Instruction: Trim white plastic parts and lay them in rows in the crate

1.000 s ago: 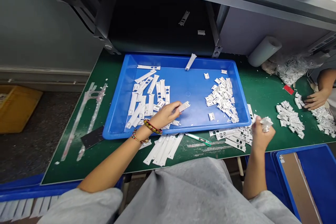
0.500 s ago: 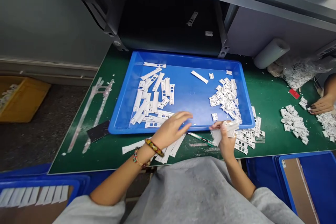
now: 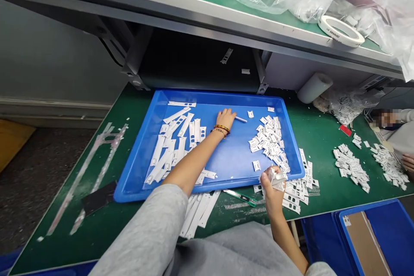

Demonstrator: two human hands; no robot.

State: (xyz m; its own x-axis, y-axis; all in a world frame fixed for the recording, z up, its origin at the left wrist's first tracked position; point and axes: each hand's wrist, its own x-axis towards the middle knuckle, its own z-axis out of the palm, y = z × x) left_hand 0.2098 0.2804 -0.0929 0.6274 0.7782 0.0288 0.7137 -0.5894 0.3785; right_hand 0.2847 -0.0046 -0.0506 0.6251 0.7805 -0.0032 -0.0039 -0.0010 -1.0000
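Note:
My left hand (image 3: pixel 225 119) reaches over the far half of the blue tray (image 3: pixel 127 177). Its bent fingers close over the left end of a white plastic strip (image 3: pixel 241 119), whose right end sticks out past them. My right hand (image 3: pixel 273 189) is at the tray's near right edge, wrapped round a bunch of white plastic strips (image 3: pixel 277 177). Inside the tray, long white strips (image 3: pixel 174 138) lie heaped on the left. Small white clips (image 3: pixel 270 138) are piled on the right.
A black conveyor belt (image 3: pixel 197 69) behind the tray carries two white pieces. More strips (image 3: pixel 200 213) and a green cutter knife (image 3: pixel 241 197) lie in front. At right are clip piles (image 3: pixel 351 166) and a co-worker's hand (image 3: pixel 408 161). A shelf edge (image 3: pixel 207 21) overhangs the back.
My left hand let go of a short white piece, then moved forward onto a strip that dropped from the tray's far rim. My right hand came left to the tray with its bunch.

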